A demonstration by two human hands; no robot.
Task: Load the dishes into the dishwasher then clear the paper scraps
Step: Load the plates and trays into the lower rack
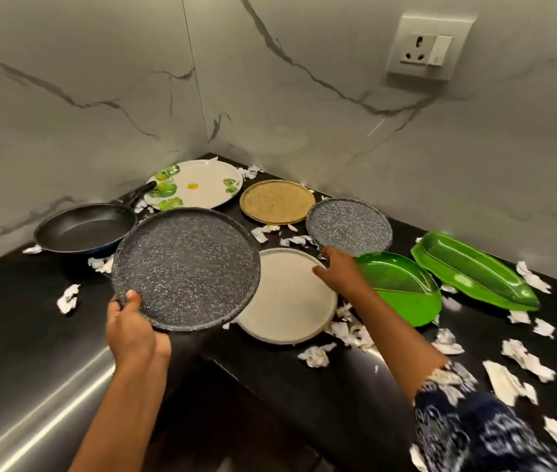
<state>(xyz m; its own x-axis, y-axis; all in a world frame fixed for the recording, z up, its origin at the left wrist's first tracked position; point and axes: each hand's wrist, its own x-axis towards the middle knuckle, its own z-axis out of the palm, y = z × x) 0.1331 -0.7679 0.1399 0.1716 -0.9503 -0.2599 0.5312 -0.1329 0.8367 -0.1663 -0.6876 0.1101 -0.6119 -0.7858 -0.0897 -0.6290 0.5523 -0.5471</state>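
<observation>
Seven dishes and one pan in a black corner counter (14, 301) scene, marble walls behind. Far left: dark frying pan (84, 229), handle pointing to the corner, paper scraps (67, 299) near it. Left hand (132, 330) grips the large dark speckled plate (185, 267) at its near rim, thumb clamped on top, other fingers hidden underneath; the plate overlaps the pan's edge and the beige plate (290, 301) in view. Behind it, white leaf-print plate (198, 185) with a yellow spot, then tan plate (277, 201), both flat on the counter. Right hand (340, 270) sits at the beige plate's right edge, fingers bent, thumb stretched over the rim; cannot tell whether it grasps or only touches. Small speckled plate (348, 224) lies just beyond that hand. Right of it: green leaf-shaped dish (403, 291), then long green dish (474, 270) beside the wall. More torn scraps lie scattered among the plates and thick along the counter's right side.
</observation>
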